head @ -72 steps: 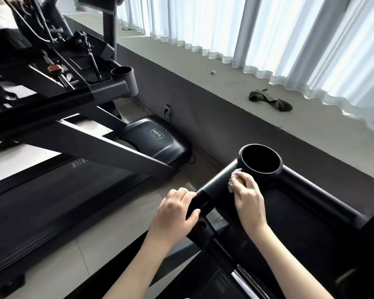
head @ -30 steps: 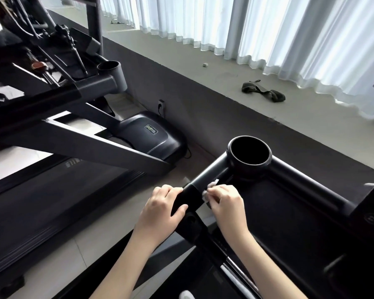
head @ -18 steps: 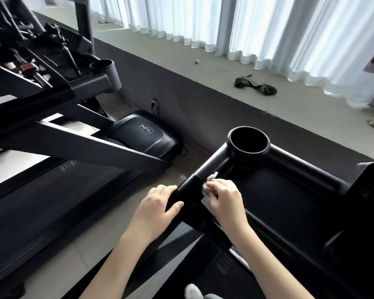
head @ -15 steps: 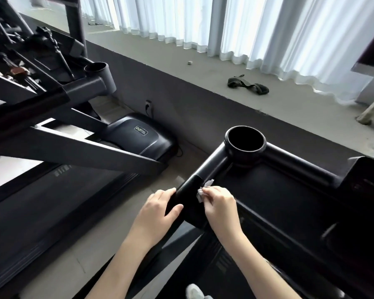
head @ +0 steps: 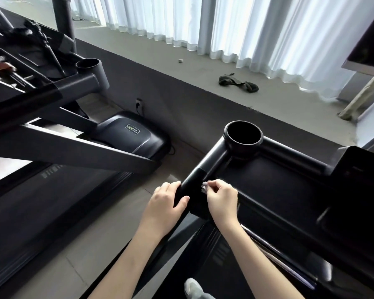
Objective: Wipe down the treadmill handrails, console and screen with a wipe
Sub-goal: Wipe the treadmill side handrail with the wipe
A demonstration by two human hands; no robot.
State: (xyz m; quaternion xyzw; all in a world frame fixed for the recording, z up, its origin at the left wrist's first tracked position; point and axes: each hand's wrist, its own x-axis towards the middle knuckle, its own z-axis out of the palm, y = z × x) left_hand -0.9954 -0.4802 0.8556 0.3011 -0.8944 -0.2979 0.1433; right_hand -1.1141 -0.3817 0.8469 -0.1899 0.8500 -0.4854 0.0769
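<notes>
left hand (head: pixel 164 203) gripping handrail (head: pixel 204 168), right hand (head: pixel 221 197) pinching crumpled, mostly hidden wipe (head: pixel 204 187)

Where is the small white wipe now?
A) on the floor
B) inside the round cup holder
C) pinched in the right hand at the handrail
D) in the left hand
C: the right hand pinches the small white wipe at the black tubular handrail, which the left hand holds.

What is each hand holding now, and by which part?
The left hand grips the handrail round its glossy black section. The right hand pinches a small crumpled wipe, mostly hidden in its fingers, against the same rail.
</notes>
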